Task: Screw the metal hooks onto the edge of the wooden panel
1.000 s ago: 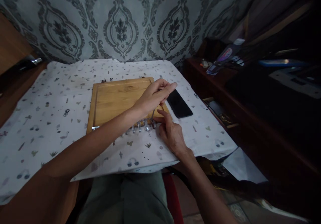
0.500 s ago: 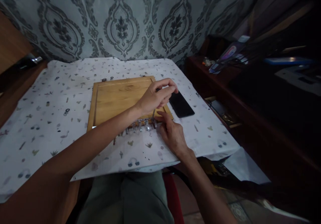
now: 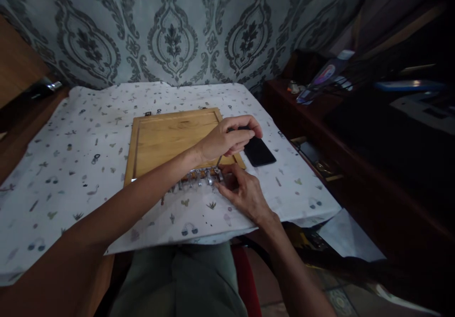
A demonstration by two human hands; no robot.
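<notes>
A wooden board (image 3: 170, 137) with a raised rim lies on the patterned white cloth. Along its near edge runs a row of small shiny metal pieces (image 3: 199, 178), partly covered by my left forearm. My left hand (image 3: 232, 139) is closed above the board's right side. A thin metal rod (image 3: 219, 161) comes down from beneath it to the right end of the row; its upper part is hidden in the fingers. My right hand (image 3: 243, 189) pinches the row's right end between thumb and fingers. A black phone (image 3: 261, 152) lies just beyond, partly behind my left hand.
The cloth-covered table (image 3: 88, 222) reaches back to a patterned wall covering. At the right is a dark red cabinet with a bottle (image 3: 325, 75) on top and a partly open drawer (image 3: 316, 160). A wooden piece of furniture (image 3: 17, 61) stands at the left.
My left hand has shifted slightly right, over more of the phone. My right thumb has come out below the row's end, and the index finger has drawn back from its earlier stretched-out position.
</notes>
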